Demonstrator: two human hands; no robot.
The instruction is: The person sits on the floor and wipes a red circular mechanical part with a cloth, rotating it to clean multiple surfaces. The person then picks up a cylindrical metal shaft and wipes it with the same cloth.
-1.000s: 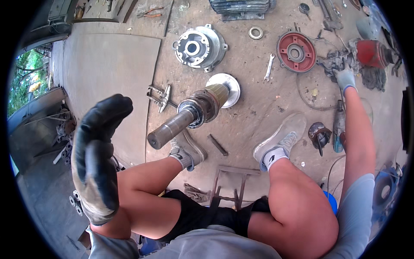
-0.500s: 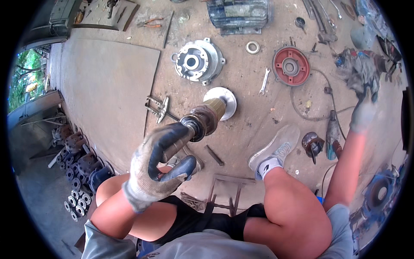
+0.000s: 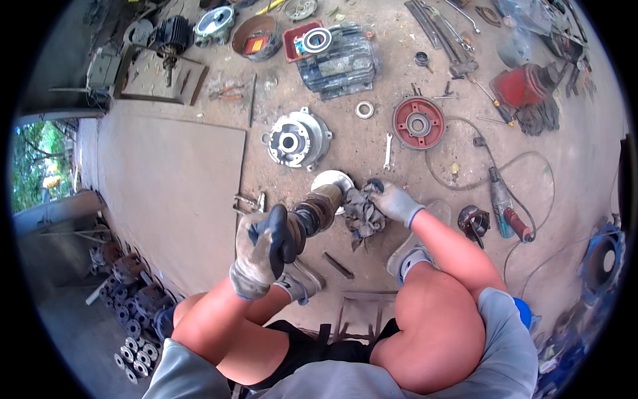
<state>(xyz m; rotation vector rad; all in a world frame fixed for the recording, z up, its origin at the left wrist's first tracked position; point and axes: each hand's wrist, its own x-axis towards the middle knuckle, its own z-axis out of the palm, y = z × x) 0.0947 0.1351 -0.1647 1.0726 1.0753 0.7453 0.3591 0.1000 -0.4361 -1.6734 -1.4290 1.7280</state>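
Note:
My left hand (image 3: 261, 247), in a grey work glove with dark fingertips, is closed around the near end of a metal shaft (image 3: 319, 207). Dark bearing-like rings sit along the shaft, which tilts away from me toward a shiny round disc (image 3: 327, 178) at its far end. In my gloved right hand (image 3: 397, 203) is a crumpled grey rag (image 3: 363, 214). The rag hangs just right of the disc and the shaft's far part; whether it touches them I cannot tell. A dark metal bar (image 3: 338, 265) lies on the floor below the shaft.
Ahead lie a silver housing (image 3: 296, 141), a red round cover (image 3: 417, 124), a wrench (image 3: 387, 151) and a bearing (image 3: 363, 110). A puller (image 3: 250, 202) lies left of the shaft. To the right is a corded power tool (image 3: 502, 203); a motor body (image 3: 335, 70) stands farther back.
My right hand has come from the far right to beside the shaft, now with the grey rag. The cloth heap there is gone, uncovering a red object. My left hand's fingers have closed more.

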